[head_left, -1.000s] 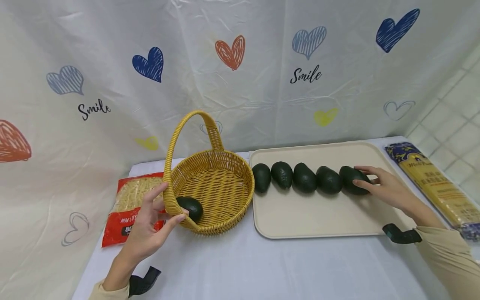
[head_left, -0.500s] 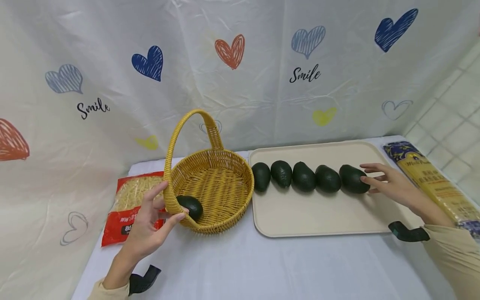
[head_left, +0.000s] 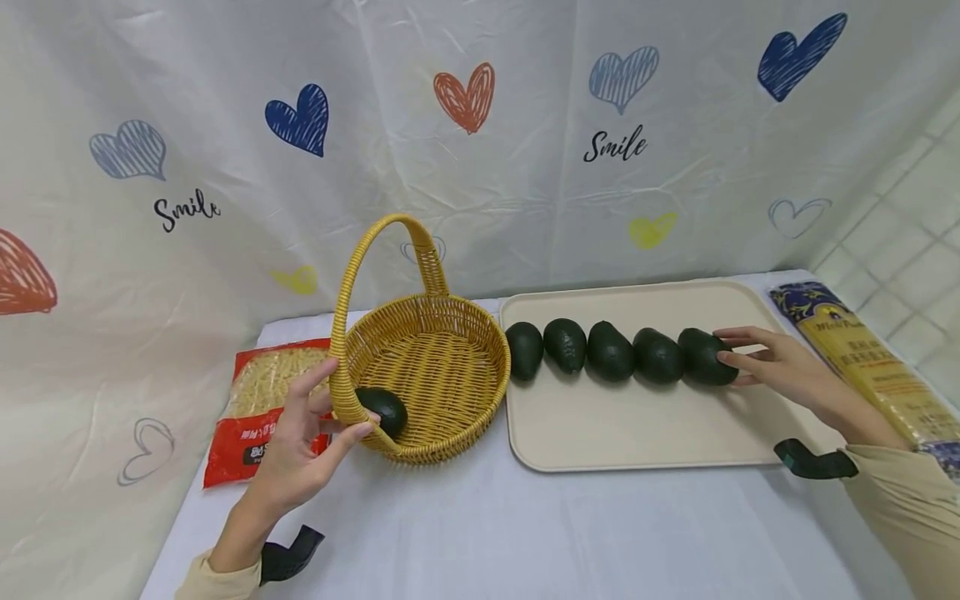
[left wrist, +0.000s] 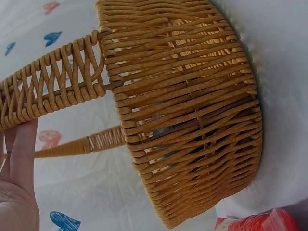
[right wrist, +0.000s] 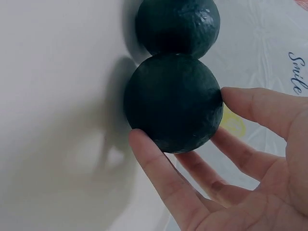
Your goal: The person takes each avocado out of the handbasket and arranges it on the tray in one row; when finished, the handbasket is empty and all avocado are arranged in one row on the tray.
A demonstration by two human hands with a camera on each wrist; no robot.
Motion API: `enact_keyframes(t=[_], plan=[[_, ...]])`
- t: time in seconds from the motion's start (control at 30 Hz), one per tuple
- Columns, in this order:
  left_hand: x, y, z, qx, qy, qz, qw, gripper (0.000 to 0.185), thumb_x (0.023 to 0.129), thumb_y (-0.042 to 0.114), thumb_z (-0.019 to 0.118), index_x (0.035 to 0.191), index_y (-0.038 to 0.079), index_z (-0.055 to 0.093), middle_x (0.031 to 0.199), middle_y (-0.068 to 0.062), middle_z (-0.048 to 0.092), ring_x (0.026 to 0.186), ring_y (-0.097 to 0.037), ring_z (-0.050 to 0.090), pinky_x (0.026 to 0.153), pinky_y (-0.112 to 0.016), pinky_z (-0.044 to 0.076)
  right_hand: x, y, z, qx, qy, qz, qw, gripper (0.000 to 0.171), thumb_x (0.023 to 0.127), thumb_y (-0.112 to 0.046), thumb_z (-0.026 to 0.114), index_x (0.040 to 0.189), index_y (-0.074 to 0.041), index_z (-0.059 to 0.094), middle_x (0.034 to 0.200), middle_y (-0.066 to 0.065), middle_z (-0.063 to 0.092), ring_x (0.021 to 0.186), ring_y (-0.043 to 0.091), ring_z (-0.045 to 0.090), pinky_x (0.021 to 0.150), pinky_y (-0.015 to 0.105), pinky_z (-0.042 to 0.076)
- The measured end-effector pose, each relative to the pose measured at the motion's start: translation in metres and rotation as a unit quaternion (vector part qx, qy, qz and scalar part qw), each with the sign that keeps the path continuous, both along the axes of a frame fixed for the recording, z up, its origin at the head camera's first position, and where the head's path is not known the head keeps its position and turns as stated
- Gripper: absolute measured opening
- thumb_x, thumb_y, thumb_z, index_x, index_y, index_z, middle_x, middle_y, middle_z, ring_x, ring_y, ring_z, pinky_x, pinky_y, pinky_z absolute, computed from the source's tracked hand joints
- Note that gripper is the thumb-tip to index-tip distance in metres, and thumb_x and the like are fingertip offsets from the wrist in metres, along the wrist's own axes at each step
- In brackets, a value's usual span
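A woven yellow basket (head_left: 431, 375) with a tall handle (head_left: 375, 242) stands on the white table, and one dark avocado (head_left: 382, 410) lies inside it. My left hand (head_left: 339, 407) pinches the foot of the handle (left wrist: 53, 96) between thumb and fingers. Beside the basket lies a beige tray (head_left: 637, 425) with a row of several avocados. My right hand (head_left: 729, 360) reaches to the rightmost avocado (head_left: 701, 357). Its straight thumb and fingers (right wrist: 250, 103) touch the sides of that avocado (right wrist: 173, 103), which rests on the tray.
A red bag of noodles (head_left: 258, 404) lies left of the basket. A long pasta packet (head_left: 862, 367) lies right of the tray, by a tiled wall (head_left: 907, 242). A heart-printed cloth (head_left: 480, 142) hangs close behind the table.
My right hand drew back off the rightmost avocado, then moved in again to touch its end. The left hand, basket and other avocados stayed put.
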State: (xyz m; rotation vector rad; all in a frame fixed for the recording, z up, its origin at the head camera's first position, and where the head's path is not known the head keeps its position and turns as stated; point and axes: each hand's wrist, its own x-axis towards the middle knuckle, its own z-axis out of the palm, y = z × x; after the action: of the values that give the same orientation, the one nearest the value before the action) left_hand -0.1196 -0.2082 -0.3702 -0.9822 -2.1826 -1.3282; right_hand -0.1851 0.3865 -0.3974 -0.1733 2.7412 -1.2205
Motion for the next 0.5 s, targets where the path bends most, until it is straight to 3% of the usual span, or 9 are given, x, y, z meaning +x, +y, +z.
enact_keyframes(t=[0.5], plan=[[-0.0016, -0.001, -0.0006, 0.002, -0.01, -0.018, 0.9998, 0.097, 0.072, -0.029, 0.075, 0.154, -0.01, 0.027, 0.108, -0.012, 0.072, 0.105, -0.005, 0.071, 0.084, -0.019, 0.059, 0.0003, 0.0038, -0.0053, -0.005, -0.014, 0.003, 1.0, 0.062, 0.113, -0.028, 0.049, 0.156, 0.012, 0.029, 0.146, 0.04, 0.04, 0.089, -0.003, 0.065, 0.078, 0.024, 0.06]])
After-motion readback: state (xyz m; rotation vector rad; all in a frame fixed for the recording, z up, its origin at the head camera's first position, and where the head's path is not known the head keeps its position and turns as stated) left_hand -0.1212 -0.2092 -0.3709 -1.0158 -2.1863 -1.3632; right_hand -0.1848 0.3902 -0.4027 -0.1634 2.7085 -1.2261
